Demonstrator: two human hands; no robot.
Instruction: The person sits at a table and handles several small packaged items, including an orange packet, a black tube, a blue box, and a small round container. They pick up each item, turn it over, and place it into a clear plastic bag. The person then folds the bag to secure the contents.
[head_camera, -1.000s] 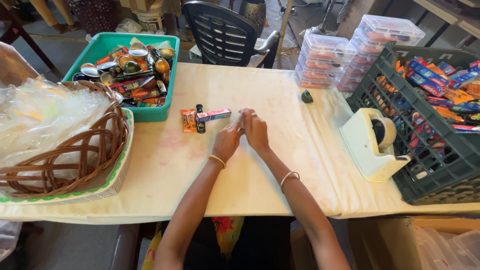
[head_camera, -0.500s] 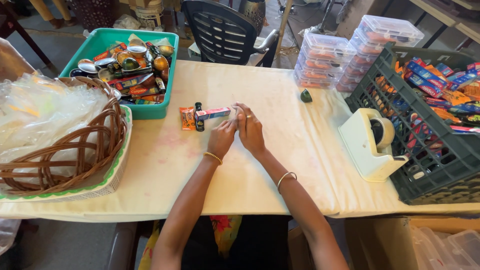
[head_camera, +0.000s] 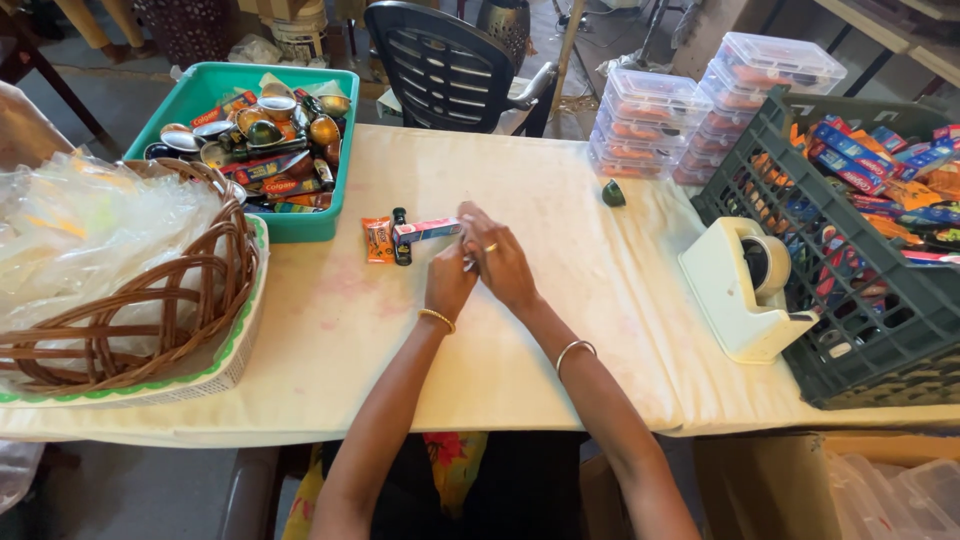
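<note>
Two hands meet at the middle of the counter (head_camera: 330, 330): my left hand (head_camera: 449, 283) and right hand (head_camera: 497, 262) press together, fingers pinched on something small I cannot make out. Just beside their fingertips lie a pink box (head_camera: 427, 231), a dark little bottle (head_camera: 401, 237) and an orange packet (head_camera: 378, 240), touching one another, near the green tray (head_camera: 300, 225).

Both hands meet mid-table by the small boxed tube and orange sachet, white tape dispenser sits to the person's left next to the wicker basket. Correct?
Not quite. In the head view the white tape dispenser sits to the person's right, against the dark green plastic crate, not by the brown wicker basket. The left hand and right hand do meet by the small boxed tube and orange sachet.
</note>
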